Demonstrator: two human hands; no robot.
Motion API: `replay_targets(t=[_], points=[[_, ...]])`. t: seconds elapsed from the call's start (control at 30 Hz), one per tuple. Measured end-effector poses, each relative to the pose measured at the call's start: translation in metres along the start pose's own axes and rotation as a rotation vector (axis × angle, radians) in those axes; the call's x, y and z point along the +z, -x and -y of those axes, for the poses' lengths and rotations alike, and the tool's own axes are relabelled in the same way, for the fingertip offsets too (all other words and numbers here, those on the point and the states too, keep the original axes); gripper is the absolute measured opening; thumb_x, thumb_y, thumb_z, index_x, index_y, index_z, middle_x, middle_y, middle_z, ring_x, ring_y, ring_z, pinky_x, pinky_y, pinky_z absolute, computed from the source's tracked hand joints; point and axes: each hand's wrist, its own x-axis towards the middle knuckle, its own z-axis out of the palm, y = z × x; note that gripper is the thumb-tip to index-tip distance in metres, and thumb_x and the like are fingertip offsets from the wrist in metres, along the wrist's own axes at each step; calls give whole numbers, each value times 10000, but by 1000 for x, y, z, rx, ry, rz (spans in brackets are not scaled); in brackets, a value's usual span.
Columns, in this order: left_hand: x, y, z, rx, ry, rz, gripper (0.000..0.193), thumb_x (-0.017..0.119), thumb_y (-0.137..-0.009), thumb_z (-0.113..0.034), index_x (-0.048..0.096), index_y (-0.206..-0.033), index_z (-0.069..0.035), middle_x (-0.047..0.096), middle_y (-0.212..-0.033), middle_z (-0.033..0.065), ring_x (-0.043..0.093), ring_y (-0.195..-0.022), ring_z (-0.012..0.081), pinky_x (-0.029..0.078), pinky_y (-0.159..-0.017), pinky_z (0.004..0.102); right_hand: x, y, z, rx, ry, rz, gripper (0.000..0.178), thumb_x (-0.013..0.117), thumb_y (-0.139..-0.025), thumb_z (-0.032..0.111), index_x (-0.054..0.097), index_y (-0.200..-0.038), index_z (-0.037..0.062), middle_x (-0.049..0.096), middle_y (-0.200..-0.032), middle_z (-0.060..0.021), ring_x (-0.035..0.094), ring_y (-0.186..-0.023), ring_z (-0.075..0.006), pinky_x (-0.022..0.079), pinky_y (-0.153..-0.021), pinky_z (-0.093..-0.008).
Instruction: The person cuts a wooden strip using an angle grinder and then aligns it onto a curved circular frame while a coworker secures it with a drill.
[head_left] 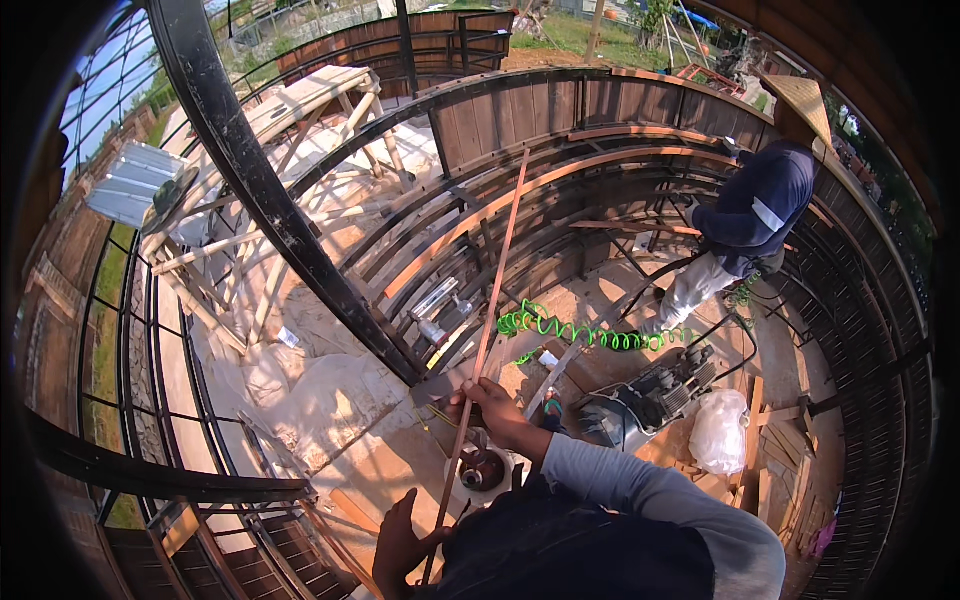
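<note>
Evidently the curved wall point(630, 115) is partly boarded, but the wooden strip point(508, 240) gripped in our right hand point(492, 408) seems unfixed, our left hand point(403, 542) spread beside it.

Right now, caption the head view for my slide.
Right hand grips a long thin strip, left hand near its lower end, green coiled hose beyond.

Long, thin, reddish-brown strip point(489, 325), nearly straight, aslant, far end toward the right.
</note>
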Motion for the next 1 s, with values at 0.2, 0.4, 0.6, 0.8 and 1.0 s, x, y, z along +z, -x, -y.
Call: replay_targets(t=[0.2, 0.4, 0.6, 0.8, 1.0], points=[[-33, -72, -87, -166, 153, 21, 698, 730, -917, -235, 461, -1529, -33, 519, -1504, 262, 473, -1442, 329, 447, -1128, 446, -87, -109, 156, -144, -12, 27, 247, 505, -1099, 304, 545, -1050, 65, 666, -987, -89, 712, -907, -234, 597, -836, -395], [-118, -199, -166, 30, -1, -881, 964, 789, -819, -207, 273, -1612, -23, 301, -1656, 201, 301, -1525, 356, 284, -1210, 464, -176, -167, 275, -213, -133, -73, 212, 537, -1087, 317, 532, -1042, 110, 640, -907, -48, 659, -829, -189, 576, -763, -367], [-292, -285, -173, 33, 56, -1681, 974, 829, -881, -353, 272, -1602, -10, 306, -1626, 264, 326, -1502, 352, 318, -1214, 470, -220, -185, 305, -196, -452, -276, 300, 461, -1100, 412, 509, -1093, 116, 457, -796, 6, 421, -646, -114, 424, -604, -297], [-347, -335, -161, 187, 227, -1716, 745, 863, -860, -199, 458, -1428, 62, 565, -1421, 209, 609, -1207, 270, 504, -1043, 399, -249, -167, 306, -69, -524, -285, 386, 396, -1110, 454, 523, -1162, 94, 450, -811, 4, 403, -634, -95, 388, -548, -266], [-346, -338, -159, 188, 170, -1700, 695, 868, -854, -188, 459, -1361, 57, 604, -1310, 193, 628, -1131, 241, 527, -978, 379, -249, -169, 309, 12, -551, -197, 445, 377, -1108, 491, 549, -1182, 87, 457, -823, 3, 400, -637, -99, 391, -555, -268]])
